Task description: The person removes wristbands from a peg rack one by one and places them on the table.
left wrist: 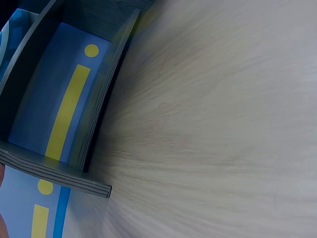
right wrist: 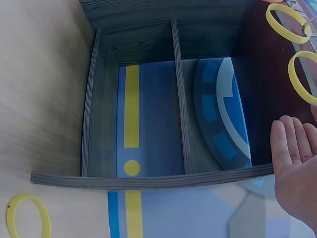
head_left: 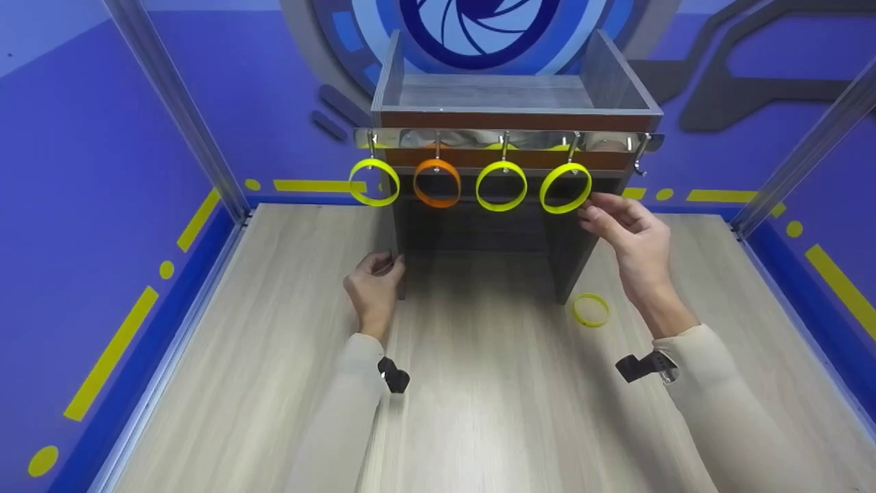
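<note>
My left hand (head_left: pixel 373 287) is beside the lower left side panel of a grey wooden shelf unit (head_left: pixel 513 120), its fingers loosely curled and its thumb close to the panel edge. Only slivers of that hand's fingers (left wrist: pixel 2 225) enter the left wrist view. My right hand (head_left: pixel 636 246) is raised at the right edge of a yellow ring (head_left: pixel 587 183) hanging from a hook. In the right wrist view several of its fingers (right wrist: pixel 281 144) are straight, with the fingertips near that ring. Left of it hang another yellow ring (head_left: pixel 480 197), an orange ring (head_left: pixel 417 193) and a further yellow ring (head_left: pixel 394 192).
A metal hook rail (head_left: pixel 465 139) spans the shelf front; its rightmost hook (head_left: pixel 640 164) holds no ring. One more yellow ring (head_left: pixel 576 316) lies on the wooden table (head_left: pixel 493 411) by the unit's right foot. Blue printed walls (head_left: pixel 226 103) with metal corner posts enclose the table.
</note>
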Tool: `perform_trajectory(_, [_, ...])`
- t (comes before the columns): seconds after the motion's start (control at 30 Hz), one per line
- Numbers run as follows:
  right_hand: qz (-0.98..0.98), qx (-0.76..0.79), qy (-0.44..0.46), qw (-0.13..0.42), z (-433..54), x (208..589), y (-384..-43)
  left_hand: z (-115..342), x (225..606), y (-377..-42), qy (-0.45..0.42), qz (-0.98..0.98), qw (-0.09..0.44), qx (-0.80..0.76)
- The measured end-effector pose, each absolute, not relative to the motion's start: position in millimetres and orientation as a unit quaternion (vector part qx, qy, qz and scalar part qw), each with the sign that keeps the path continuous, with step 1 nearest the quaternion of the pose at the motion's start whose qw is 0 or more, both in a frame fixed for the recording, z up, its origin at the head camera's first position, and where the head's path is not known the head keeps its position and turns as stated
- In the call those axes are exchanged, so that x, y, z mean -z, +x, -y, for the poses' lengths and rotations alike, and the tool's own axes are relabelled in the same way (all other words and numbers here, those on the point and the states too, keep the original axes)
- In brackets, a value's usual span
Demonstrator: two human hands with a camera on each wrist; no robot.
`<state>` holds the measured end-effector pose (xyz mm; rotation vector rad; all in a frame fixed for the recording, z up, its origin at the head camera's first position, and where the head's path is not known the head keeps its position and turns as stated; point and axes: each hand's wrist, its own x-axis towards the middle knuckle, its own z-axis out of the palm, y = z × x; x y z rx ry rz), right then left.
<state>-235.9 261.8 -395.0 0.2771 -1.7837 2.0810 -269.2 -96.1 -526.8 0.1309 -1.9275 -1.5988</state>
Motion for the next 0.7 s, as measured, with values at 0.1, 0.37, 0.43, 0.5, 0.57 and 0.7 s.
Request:
perform_trajectory(0.1, [0.629, -0.748, 0.096, 0.186, -260, 395, -237, 96, 527, -269, 0.051, 0.730, 0.310, 0.607])
perform_trajectory(0.37, [0.615, -0.761, 0.103, 0.180, -254, 391, -242, 95, 526, -268, 0.054, 0.726, 0.310, 0.611])
perform_trajectory(0.43, [0.615, -0.761, 0.104, 0.179, -253, 390, -243, 95, 526, -268, 0.055, 0.726, 0.309, 0.612])
perform_trajectory(0.5, [0.609, -0.766, 0.105, 0.176, -252, 389, -244, 95, 526, -269, 0.057, 0.725, 0.306, 0.614])
perform_trajectory(0.57, [0.603, -0.771, 0.105, 0.175, -251, 388, -245, 95, 525, -269, 0.060, 0.726, 0.303, 0.615])
perform_trajectory(0.7, [0.603, -0.771, 0.100, 0.180, -249, 387, -245, 96, 526, -269, 0.062, 0.722, 0.299, 0.622])
